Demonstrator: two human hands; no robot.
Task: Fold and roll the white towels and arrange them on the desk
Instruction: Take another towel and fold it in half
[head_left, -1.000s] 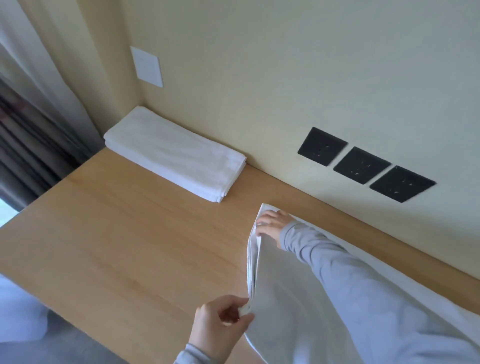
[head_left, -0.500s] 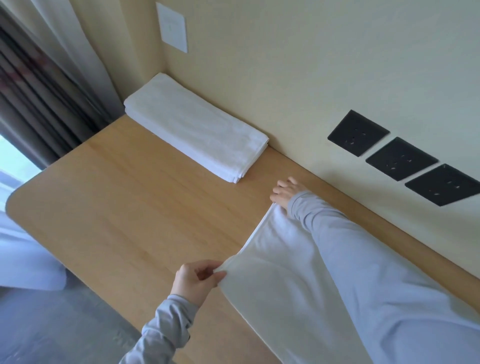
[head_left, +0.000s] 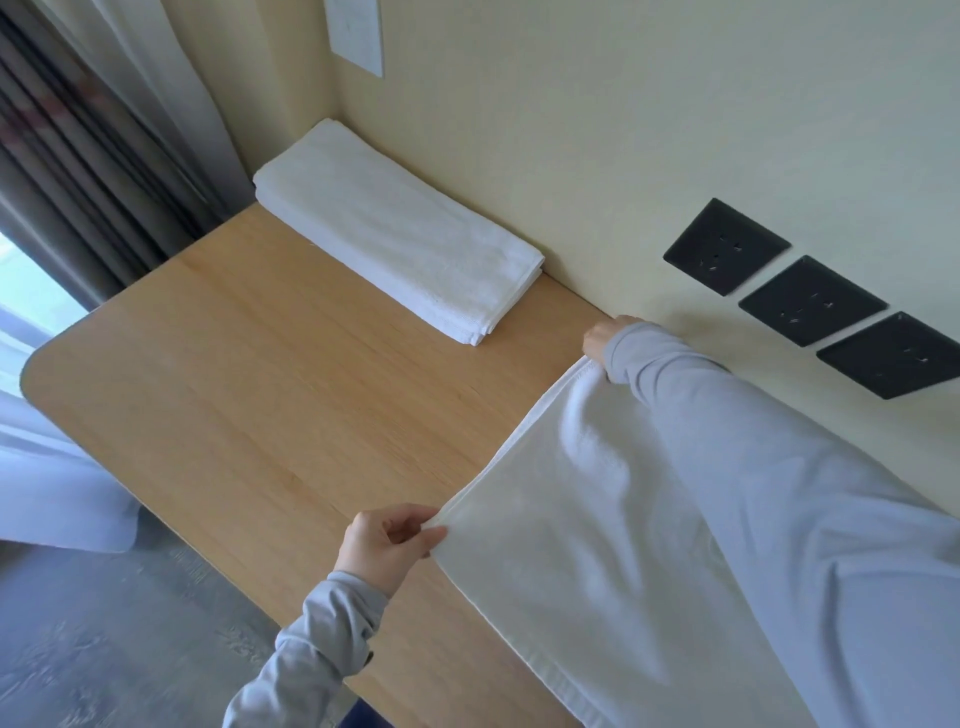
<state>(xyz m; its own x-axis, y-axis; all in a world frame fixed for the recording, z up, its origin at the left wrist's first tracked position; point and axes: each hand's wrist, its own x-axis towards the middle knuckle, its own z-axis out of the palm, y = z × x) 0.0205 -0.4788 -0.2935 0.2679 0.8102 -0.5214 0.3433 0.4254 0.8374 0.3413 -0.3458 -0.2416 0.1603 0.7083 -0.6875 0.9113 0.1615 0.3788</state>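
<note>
**Towel pulled flat across the desk**

Where 1 second ago the towel (head_left: 587, 525) hung doubled between the hands with its short edge bunched up, it now lies spread on the desk (head_left: 270, 395), that edge drawn straight and taut from corner to corner. The left hand (head_left: 387, 545) is closed in a pinch on the near corner, thumb against fingers. The right hand (head_left: 602, 340) sits at the far corner, close to the wall (head_left: 597, 145); it looks closed on the cloth, though the sleeve (head_left: 753, 467) hides most of the grip. The hands have also moved apart over that second, which is what took out the slack.

This reads as the laying-out step done, so a clean fold can probably begin from this edge.

A folded towel (head_left: 400, 234) already rests against the wall at the back left corner of the desk, well apart from the spread one. Between the 2 towels the desk is bare wood, giving open room to the left for folding or rolling. Room is tighter at the back, where the right hand is nearly at the wall below 3 black sockets (head_left: 810, 301), and at the front, where the left hand is near the desk's edge.
</note>
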